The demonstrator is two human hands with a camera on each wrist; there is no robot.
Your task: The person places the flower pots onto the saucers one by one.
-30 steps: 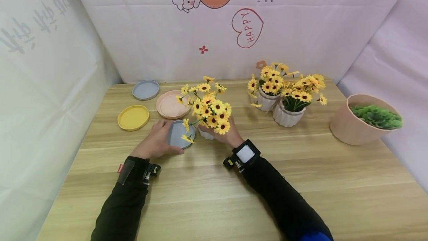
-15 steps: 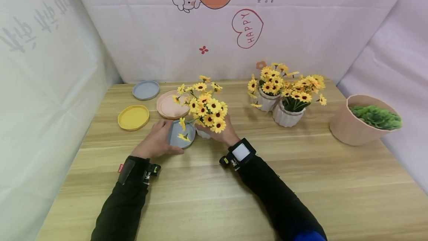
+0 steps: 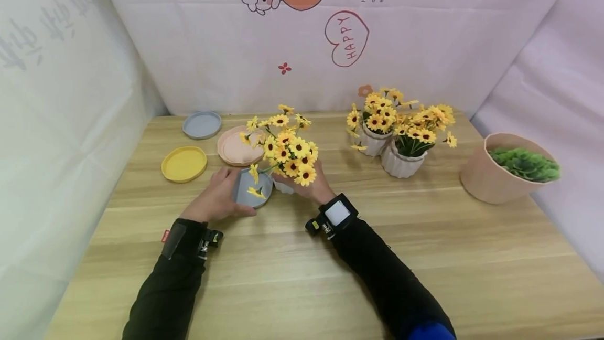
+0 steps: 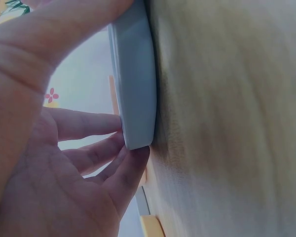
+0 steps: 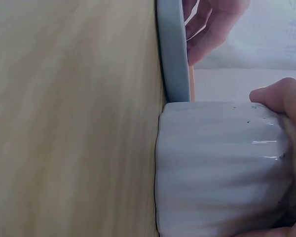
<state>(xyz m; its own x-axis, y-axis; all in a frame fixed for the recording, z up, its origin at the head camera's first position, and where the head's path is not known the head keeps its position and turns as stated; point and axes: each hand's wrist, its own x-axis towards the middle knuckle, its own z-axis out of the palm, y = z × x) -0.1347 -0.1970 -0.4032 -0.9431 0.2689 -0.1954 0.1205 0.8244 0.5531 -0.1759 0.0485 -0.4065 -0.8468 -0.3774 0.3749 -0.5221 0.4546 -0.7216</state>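
Note:
A grey-blue saucer [image 3: 252, 193] lies flat on the table, and my left hand [image 3: 214, 198] grips its left side. In the left wrist view the thumb is at the saucer's near side, while the fingers [image 4: 89, 123] touch its edge. Beside it, my right hand [image 3: 309, 182] holds a white fluted flowerpot [image 5: 222, 163] of yellow daisy-like flowers [image 3: 290, 151] near its rim. The pot stands on the table, right up against or very close to the saucer in the right wrist view. Blossoms overhang the saucer and hide most of the pot from the head view.
Behind the hands lie a pink saucer [image 3: 233, 146], a yellow saucer [image 3: 184, 164] and another grey-blue saucer [image 3: 202, 125]. Two more white pots [image 3: 403, 161] of yellow flowers stand at back right. A large pink pot [image 3: 491, 174] with green foliage is farther right. White cloth hangs around the table.
My right hand has shifted slightly left with the flowerpot, bringing it closer to the saucer. The left hand keeps its grip on the saucer. The head view has shifted a little.

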